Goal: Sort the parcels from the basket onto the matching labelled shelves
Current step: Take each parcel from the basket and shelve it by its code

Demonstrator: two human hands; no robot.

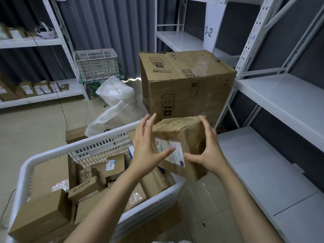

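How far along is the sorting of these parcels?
Early, it seems. Some labelled boxes already sit on the far left shelf, though I cannot tell whether they came from this basket. In hand: the right hand grips one taped brown parcel and the left hand steadies it, above the white basket. Left to do: the basket is heaped with cardboard boxes.

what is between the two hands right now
In the head view, a brown parcel with a white label fills the gap: the left hand presses one side, the right hand curls round the other.
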